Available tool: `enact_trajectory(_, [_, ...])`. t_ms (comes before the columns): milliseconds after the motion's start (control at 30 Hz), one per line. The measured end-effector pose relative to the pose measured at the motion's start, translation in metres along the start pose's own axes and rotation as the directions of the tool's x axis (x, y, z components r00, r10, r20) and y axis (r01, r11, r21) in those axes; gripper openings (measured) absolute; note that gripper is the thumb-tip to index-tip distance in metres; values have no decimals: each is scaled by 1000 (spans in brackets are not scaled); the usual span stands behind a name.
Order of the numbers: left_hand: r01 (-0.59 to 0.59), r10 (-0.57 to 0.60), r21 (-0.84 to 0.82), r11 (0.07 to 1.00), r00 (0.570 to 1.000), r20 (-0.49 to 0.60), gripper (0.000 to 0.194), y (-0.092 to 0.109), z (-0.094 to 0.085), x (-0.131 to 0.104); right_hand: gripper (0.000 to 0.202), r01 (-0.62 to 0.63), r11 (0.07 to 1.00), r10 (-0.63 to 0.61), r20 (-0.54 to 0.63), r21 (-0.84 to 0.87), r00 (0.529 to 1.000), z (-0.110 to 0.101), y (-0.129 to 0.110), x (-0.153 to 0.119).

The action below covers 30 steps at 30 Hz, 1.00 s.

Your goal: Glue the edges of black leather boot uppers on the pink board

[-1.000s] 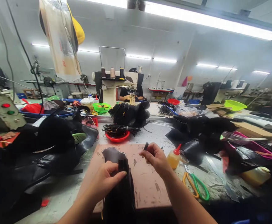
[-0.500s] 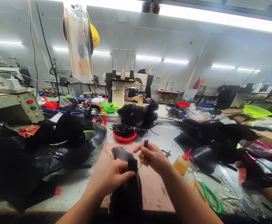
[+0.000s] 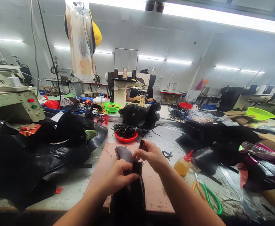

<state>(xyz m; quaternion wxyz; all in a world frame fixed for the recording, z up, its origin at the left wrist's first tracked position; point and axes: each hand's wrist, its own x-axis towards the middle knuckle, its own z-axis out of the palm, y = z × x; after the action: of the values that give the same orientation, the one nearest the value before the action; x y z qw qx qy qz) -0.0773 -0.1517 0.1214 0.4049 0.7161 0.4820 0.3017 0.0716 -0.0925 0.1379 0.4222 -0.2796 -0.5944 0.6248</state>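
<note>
A black leather piece [image 3: 129, 201] stands at the table's near edge, over a pinkish board [image 3: 157, 194]. My left hand [image 3: 122, 175] pinches its upper end, where a dark zipper-like strip [image 3: 136, 168] sticks up between thumb and fingers. Just above and to the right, my right hand [image 3: 150, 154] is closed with thumb and fingertips together, close to the top of that strip. A short black strip [image 3: 141, 144] pokes out of its fingers, and a small gold-coloured bit shows below the fingertips, too small to make out.
Black leather pieces lie heaped at left [image 3: 66, 150] and right [image 3: 212, 147]. A red bowl [image 3: 126, 138] of black strips sits beyond the board. To the right are a glue bottle [image 3: 182, 164] and green-handled scissors [image 3: 211, 197]. A person sits behind a sewing machine [image 3: 119, 94].
My right hand has moved left and slightly up, nearer the strip's top end. The gold-coloured bits in its fingers show less. My left hand keeps its pinch, shifted slightly right.
</note>
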Motion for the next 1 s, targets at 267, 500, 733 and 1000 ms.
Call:
enact_trajectory(267, [-61,60,-32,998,997,-42,32,-2,2,0,34,100,995,-100,-68,1,993,4,2,-5])
enact_trajectory(500, [-42,40,-36,998,998,-48,31,1,1,-2,36,86,996,-84,-123,12,989,4,5,-10])
enact_trajectory(733, [8,-8,-40,999,1000,-1,30,2,2,-1,35,86,994,-93,-103,-69,990,3,3,-12])
enact_trajectory(1000, [17,-17,10,1000,1000,-18,27,1,2,0,39,89,987,-98,-58,-133,994,2,-1,-13])
